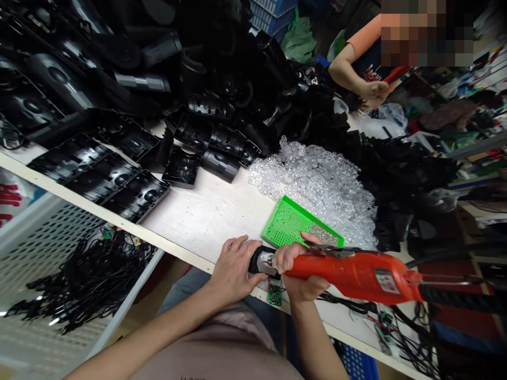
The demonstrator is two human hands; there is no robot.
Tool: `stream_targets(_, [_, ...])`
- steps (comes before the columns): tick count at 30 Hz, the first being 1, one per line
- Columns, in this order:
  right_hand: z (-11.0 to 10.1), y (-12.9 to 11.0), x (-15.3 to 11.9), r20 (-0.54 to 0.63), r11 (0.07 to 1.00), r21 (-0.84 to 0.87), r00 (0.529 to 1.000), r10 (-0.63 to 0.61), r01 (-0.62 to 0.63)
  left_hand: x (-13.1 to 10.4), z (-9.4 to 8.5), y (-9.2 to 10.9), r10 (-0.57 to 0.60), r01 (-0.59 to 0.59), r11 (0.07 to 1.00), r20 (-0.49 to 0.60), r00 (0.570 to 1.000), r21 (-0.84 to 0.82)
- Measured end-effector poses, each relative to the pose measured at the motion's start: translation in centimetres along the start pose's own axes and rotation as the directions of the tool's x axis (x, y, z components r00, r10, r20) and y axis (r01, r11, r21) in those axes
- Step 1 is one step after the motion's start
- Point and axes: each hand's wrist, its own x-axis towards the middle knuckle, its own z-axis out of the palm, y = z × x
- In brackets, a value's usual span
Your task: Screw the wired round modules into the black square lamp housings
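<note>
My right hand (pixel 295 264) is wrapped round an orange-red electric screwdriver (pixel 348 274), whose tip points left onto a black plastic housing (pixel 263 261). My left hand (pixel 237 266) grips the left end of this housing, fingers on the far side and thumb on the near side. A silvery part shows in the housing under the driver's tip. A small green circuit board (pixel 274 295) hangs by thin wires at the table's front edge. Just beyond my hands lies a green tray (pixel 273 224) with small screws (pixel 322 235) gathered at its right end.
Clear plastic discs (pixel 317 174) are heaped behind the tray. Black housing shells (pixel 122 182) cover the left and back of the table. A white crate (pixel 130 269) with black cables stands lower left. More cables (pixel 412 338) lie at right. A co-worker's hand (pixel 372 92) is at the far right.
</note>
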Motion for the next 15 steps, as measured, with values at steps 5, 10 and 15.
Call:
stream_targets(5, [0.1,0.3,-0.1,0.028,1.000,-0.023,1.000,-0.006,0.007,0.0,0.0,0.1,0.004,-0.004,1.000,-0.005,1.000,-0.004])
stream_targets(10, [0.1,0.6,-0.8,0.051,1.000,-0.010,0.999,0.005,-0.004,0.0,0.0,0.1,-0.018,0.018,1.000,0.003,1.000,-0.003])
stream_targets(15, [-0.8,1.6,-1.5,0.102,0.996,-0.074,0.993,0.063,-0.056,0.1,-0.1,0.2,-0.018,0.018,1.000,-0.001,1.000,-0.015])
